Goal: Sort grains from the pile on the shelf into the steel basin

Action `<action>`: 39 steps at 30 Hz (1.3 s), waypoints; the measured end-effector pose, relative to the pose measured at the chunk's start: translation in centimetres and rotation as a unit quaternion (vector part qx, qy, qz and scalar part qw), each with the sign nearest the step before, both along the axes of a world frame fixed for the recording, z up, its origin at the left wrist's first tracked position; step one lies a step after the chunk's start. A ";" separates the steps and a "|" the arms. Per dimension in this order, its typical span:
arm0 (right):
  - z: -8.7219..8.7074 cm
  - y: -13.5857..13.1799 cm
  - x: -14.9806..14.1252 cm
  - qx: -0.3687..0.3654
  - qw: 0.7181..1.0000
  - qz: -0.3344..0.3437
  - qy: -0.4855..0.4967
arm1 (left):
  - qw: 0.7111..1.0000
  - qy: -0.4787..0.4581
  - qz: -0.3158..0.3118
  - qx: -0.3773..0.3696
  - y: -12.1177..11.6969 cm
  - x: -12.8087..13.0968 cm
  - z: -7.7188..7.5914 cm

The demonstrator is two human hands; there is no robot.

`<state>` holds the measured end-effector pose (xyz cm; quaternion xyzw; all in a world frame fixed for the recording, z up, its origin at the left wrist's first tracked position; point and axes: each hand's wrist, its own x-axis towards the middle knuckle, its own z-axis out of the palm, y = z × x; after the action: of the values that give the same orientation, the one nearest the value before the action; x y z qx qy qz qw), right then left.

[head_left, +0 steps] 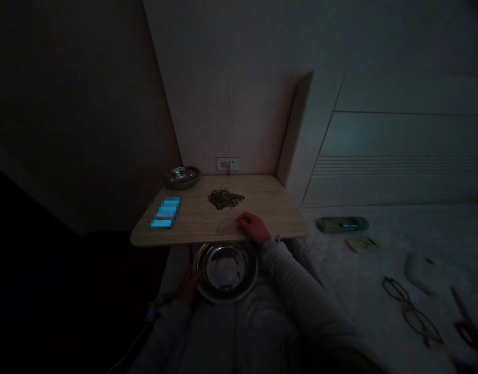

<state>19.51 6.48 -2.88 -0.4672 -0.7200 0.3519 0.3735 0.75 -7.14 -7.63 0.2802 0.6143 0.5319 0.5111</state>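
On a light wooden table (200, 218) lies a loose pile of small dark grains (225, 199). My right hand (254, 227) rests at the table's front edge, just in front of the pile, its fingers curled together. Whether anything is between those fingers is too dark to see. A faint, pale smear shows on the wood beside the fingertips. Below the edge, on my lap, a wide steel bowl (249, 283) holds a few dark grains at its bottom. My left hand (189, 285) grips the bowl's left rim, fingers over the edge.
A smaller steel bowl (183, 178) stands at the table's back left, behind a lit phone (166, 213). A wall socket (227, 164) sits behind the table. On the bed at right lie a green bottle-shaped item (342, 224), eyeglasses (412, 307) and red-handled scissors (470, 332).
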 end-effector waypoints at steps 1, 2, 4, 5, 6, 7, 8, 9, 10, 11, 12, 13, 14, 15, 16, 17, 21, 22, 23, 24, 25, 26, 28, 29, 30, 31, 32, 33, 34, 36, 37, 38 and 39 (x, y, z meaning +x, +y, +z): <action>0.0 0.0 0.0 0.001 1.000 0.001 -0.001 | 1.000 0.003 0.007 0.001 0.1 0.0 -0.1; 0.1 -0.1 0.0 0.001 1.000 0.001 -0.003 | 1.000 0.006 0.009 0.004 0.1 0.1 -0.1; 0.1 -0.1 0.0 -0.001 1.000 0.003 -0.007 | 1.000 0.006 0.007 0.010 0.2 0.1 -0.2; 0.2 -0.2 -0.1 -0.004 1.000 0.006 -0.009 | 1.000 0.001 0.007 0.010 0.2 0.2 -0.2; 0.2 -0.2 -0.1 -0.007 1.000 0.009 -0.010 | 1.000 -0.005 0.006 0.009 0.1 0.2 -0.2; 0.3 -0.3 -0.1 -0.009 1.000 0.014 -0.011 | 1.000 -0.011 0.003 0.009 0.1 0.2 -0.2; 0.3 -0.3 -0.1 -0.011 1.000 0.017 -0.011 | 1.000 -0.017 0.000 0.007 0.0 0.1 -0.2; 0.3 -0.3 -0.1 -0.012 1.000 0.019 -0.012 | 1.000 -0.020 -0.004 0.006 0.0 0.1 -0.3; 0.3 -0.4 -0.1 -0.011 1.000 0.021 -0.013 | 1.000 -0.024 -0.009 0.009 0.0 0.1 -0.3; 0.3 -0.3 -0.1 -0.010 1.000 0.021 -0.015 | 0.999 -0.028 -0.010 0.013 0.0 0.1 -0.4; 0.3 -0.3 -0.1 -0.008 1.000 0.020 -0.016 | 0.999 -0.032 -0.008 0.017 0.1 0.1 -0.5; 0.3 -0.3 -0.1 -0.007 1.000 0.018 -0.017 | 0.999 -0.035 -0.003 0.016 0.1 0.1 -0.6; 0.3 -0.3 -0.1 -0.007 1.000 0.015 -0.019 | 0.999 -0.035 0.000 0.012 0.1 0.0 -0.6; 0.3 -0.3 -0.1 -0.007 1.000 0.015 -0.021 | 0.999 -0.035 0.000 0.004 0.2 0.0 -0.6; 0.3 -0.2 -0.1 -0.008 1.000 0.015 -0.021 | 0.999 -0.034 0.001 -0.006 0.2 0.0 -0.5; 0.3 -0.2 -0.1 -0.010 1.000 0.017 -0.022 | 0.999 -0.032 0.001 -0.014 0.1 0.0 -0.4; 0.3 -0.3 0.0 -0.009 1.000 0.020 -0.016 | 1.000 -0.028 -0.002 0.004 0.0 0.1 0.1; 0.3 -0.3 0.0 -0.009 1.000 0.019 -0.016 | 1.000 -0.025 0.000 0.013 0.0 0.1 0.2; 0.4 -0.3 0.0 -0.009 1.000 0.019 -0.017 | 1.000 -0.021 0.003 0.018 0.0 0.1 0.2; 0.4 -0.3 0.0 -0.010 1.000 0.021 -0.019 | 1.000 -0.017 0.009 0.019 -0.1 0.2 0.1; 0.4 -0.3 0.0 -0.011 0.999 0.022 -0.021 | 1.000 -0.015 0.011 0.017 -0.1 0.2 0.1; 0.4 -0.3 0.0 -0.013 0.999 0.023 -0.021 | 1.000 -0.017 0.008 0.012 -0.1 0.2 0.0; 0.4 -0.3 0.0 -0.016 0.999 0.025 -0.019 | 1.000 -0.027 0.010 0.005 -0.1 0.2 -0.1; 0.3 -0.3 0.0 -0.015 0.999 0.025 -0.018 | 0.999 -0.032 0.008 0.008 -0.1 0.2 -0.1; 0.3 -0.3 0.0 -0.013 0.999 0.026 -0.018 | 0.999 -0.038 0.002 0.012 -0.1 0.2 -0.1; 0.4 -0.3 0.0 -0.010 0.999 0.026 -0.019 | 0.999 -0.043 -0.001 0.014 0.0 0.2 -0.1; 0.4 -0.3 0.0 -0.007 0.999 0.026 -0.022 | 0.999 -0.048 0.002 0.013 0.0 0.1 -0.1; 0.4 -0.3 0.0 -0.006 0.999 0.024 -0.026 | 0.999 -0.053 0.001 0.009 0.0 0.1 -0.1; 0.5 -0.4 0.0 -0.005 0.999 0.021 -0.028 | 0.998 -0.056 0.000 0.006 0.1 0.1 -0.1; 0.6 -0.4 0.0 -0.006 0.999 0.018 -0.031 | 0.998 -0.057 0.005 0.002 0.2 0.1 -0.2; 0.6 -0.4 0.0 -0.006 0.999 0.019 -0.029 | 0.998 -0.055 0.004 0.001 0.2 0.1 -0.1; 0.6 -0.4 0.0 -0.005 0.999 0.020 -0.027 | 0.999 -0.053 0.002 0.001 0.1 0.1 -0.1; 0.6 -0.4 0.0 -0.005 0.999 0.021 -0.025 | 0.999 -0.051 0.002 0.000 0.1 0.2 0.0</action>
<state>19.55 6.06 -2.27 -0.4625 -0.7370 0.3517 0.3455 0.90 -7.07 -7.61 0.2515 0.5884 0.5461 0.5406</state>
